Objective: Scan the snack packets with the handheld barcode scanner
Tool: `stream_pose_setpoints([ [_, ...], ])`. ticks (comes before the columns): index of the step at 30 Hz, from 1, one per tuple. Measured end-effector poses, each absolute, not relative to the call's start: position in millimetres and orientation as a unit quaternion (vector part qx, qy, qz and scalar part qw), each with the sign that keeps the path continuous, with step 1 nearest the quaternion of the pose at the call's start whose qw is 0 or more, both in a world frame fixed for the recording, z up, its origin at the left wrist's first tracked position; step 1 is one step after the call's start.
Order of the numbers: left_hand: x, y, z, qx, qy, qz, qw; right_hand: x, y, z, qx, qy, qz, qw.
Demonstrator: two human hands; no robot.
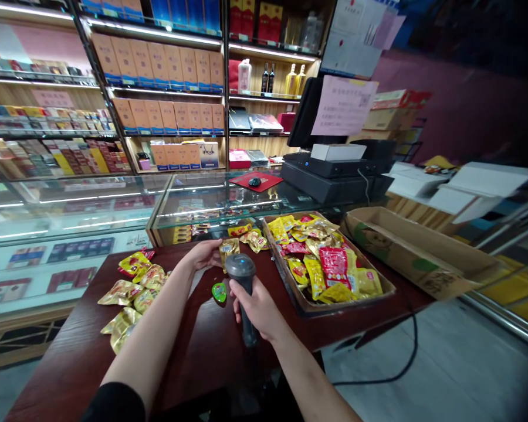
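My left hand (205, 254) is closed on the edge of a small gold packet (229, 248) above the dark wooden table (189, 351). My right hand (257, 308) grips the handle of a black barcode scanner (241, 268), whose head is upright just in front of the packet. A small green item (219, 292) lies on the table between my hands. Gold and yellow packets (136, 265) lie left of my left forearm. Beyond the scanner are more loose packets (254, 239). To the right, a shallow cardboard box (381, 298) holds several yellow, red and gold packets.
An open cardboard carton (378, 225) stands at the right. Behind the table are a glass counter (193, 202), a mouse (254, 182) on a red mat and a black register with a monitor (301, 114). A cable (416, 334) hangs at the lower right.
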State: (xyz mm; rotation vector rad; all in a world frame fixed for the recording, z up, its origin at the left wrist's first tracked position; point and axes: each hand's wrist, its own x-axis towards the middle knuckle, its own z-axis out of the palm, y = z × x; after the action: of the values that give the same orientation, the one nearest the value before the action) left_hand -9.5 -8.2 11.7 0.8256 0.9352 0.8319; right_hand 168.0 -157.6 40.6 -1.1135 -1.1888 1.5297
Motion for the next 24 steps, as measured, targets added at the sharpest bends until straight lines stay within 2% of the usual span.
stream_pose_setpoints([
  [24,-11.4,-11.0,10.3,0.36,0.404,0.355,0.762,172.8,-159.9,42.2,-0.454,-0.48,0.612,0.435],
])
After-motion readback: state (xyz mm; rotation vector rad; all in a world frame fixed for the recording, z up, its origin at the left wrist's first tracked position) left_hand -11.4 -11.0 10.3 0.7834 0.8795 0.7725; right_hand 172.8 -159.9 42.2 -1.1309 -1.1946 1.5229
